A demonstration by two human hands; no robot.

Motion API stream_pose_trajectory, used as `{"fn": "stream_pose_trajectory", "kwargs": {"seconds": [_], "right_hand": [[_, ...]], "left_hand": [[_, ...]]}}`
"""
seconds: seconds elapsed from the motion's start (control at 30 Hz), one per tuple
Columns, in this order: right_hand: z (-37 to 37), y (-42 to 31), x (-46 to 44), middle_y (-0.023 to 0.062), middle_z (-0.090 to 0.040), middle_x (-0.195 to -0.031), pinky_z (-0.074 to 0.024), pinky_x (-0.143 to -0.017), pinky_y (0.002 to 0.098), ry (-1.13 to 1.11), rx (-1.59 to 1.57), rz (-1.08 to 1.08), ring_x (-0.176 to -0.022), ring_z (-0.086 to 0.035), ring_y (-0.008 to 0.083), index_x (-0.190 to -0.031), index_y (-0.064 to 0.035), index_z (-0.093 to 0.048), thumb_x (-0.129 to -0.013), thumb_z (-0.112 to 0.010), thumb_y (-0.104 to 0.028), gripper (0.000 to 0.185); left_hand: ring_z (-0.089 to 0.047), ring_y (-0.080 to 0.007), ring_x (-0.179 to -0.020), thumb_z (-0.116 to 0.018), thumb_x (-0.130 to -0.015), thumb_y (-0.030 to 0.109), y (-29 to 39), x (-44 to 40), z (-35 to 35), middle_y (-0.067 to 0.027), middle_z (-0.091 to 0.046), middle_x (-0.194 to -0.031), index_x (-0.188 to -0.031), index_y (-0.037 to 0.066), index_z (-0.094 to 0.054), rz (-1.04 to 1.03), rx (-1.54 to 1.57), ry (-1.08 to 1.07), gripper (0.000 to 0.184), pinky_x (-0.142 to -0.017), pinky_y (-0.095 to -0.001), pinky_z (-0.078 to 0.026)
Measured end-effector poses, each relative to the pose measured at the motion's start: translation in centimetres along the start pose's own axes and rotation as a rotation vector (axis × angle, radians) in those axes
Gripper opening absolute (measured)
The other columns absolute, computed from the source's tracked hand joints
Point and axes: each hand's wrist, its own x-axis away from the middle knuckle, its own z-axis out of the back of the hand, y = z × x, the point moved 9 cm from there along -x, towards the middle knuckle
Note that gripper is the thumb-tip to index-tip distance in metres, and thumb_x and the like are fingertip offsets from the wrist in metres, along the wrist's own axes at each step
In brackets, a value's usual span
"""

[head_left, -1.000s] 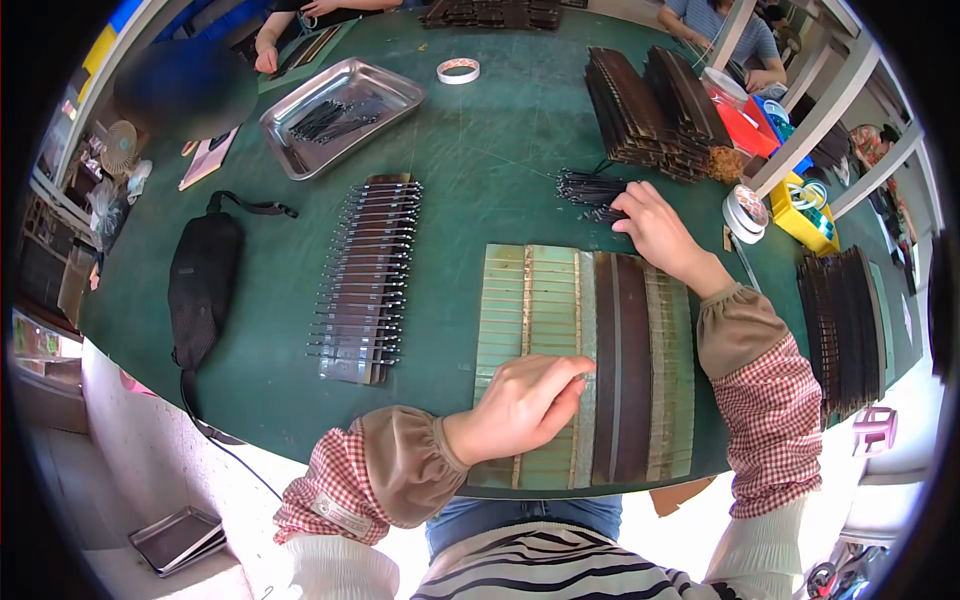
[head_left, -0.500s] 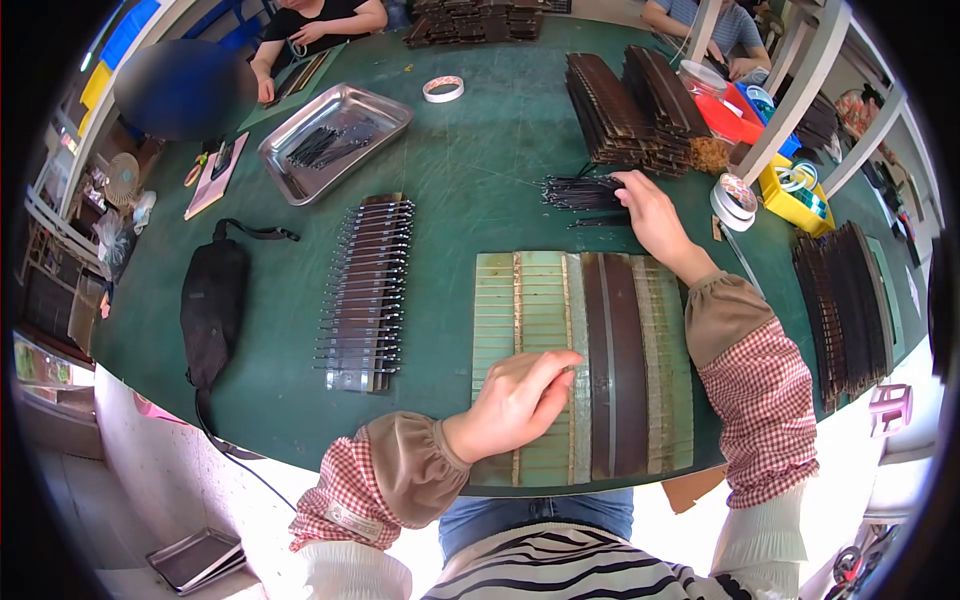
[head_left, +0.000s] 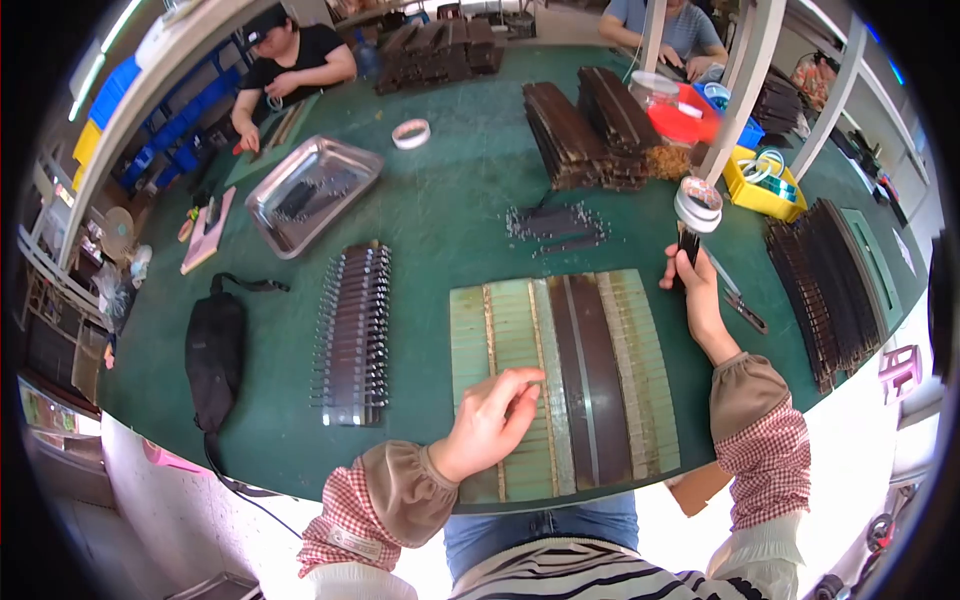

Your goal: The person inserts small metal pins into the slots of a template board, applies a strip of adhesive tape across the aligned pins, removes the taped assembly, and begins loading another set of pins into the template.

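My left hand [head_left: 492, 420] rests on the left part of a green board [head_left: 640, 400] with a dark brown band, its fingers pinched; anything between them is too small to make out. To the right of the board, my right hand [head_left: 700, 285] grips a small bundle of dark pieces [head_left: 688, 243], held upright just below the white tape rolls [head_left: 698, 204]. A pile of thin black parts with pale tips [head_left: 555, 222] lies beyond the board. Left of the board stands a strip [head_left: 352, 335] lined with many dark pins.
A metal tray [head_left: 315, 195] holds black parts at the back left, near a tape roll [head_left: 411, 134]. Dark stacked strips [head_left: 565, 135] lie at the back. A black pouch [head_left: 215, 350] is at left, a yellow bin [head_left: 765, 190] at right. Two people sit across the table.
My right hand has moved right from the black parts and now holds a dark bundle upright. The view has shifted, showing more of the far side. My left hand stays on the board.
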Motion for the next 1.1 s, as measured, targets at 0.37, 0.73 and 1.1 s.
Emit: {"fn": "stream_pose_trajectory", "kwargs": {"seconds": [0.37,0.73,1.1], "right_hand": [[-9.9,-5.2,9.0,0.0029,-0.057,-0.075,-0.0225,-0.041,0.0218,-0.565,-0.204,-0.599,-0.049,-0.038,0.0045,-0.105,0.0006,-0.061,-0.095,-0.066,-0.011,0.016],[-11.8,-5.1,13.7,-0.0042,-0.055,-0.074,-0.0326,-0.048,0.0233,-0.686,-0.002,-0.467,-0.057,-0.043,0.0029,-0.102,-0.0044,-0.069,-0.094,-0.072,-0.018,0.016],[-8.8,-8.0,17.7,0.0130,-0.060,-0.079,-0.0463,-0.065,0.0342,-0.632,0.458,-0.158,-0.069,-0.056,0.0235,-0.099,0.0030,-0.067,-0.087,-0.074,-0.012,0.020]], "left_hand": [[-0.063,-0.0110,-0.080,-0.060,-0.101,0.009,-1.5,-1.8,-2.4,-0.0047,-0.066,-0.093,-0.124,0.003,-0.055,0.324,0.409,-0.174,0.025,-0.076,-0.0265,-0.052],[-0.061,-0.0108,-0.076,-0.059,-0.101,0.011,-0.6,-0.5,-4.5,-0.0048,-0.066,-0.089,-0.100,0.004,-0.061,0.460,0.718,-0.246,0.008,-0.071,-0.0254,-0.050],[-0.064,-0.0104,-0.077,-0.066,-0.095,0.000,3.2,5.1,-2.6,-0.0066,-0.069,-0.084,-0.094,-0.001,-0.067,0.331,0.170,-0.096,0.002,-0.070,-0.0251,-0.051]]}}
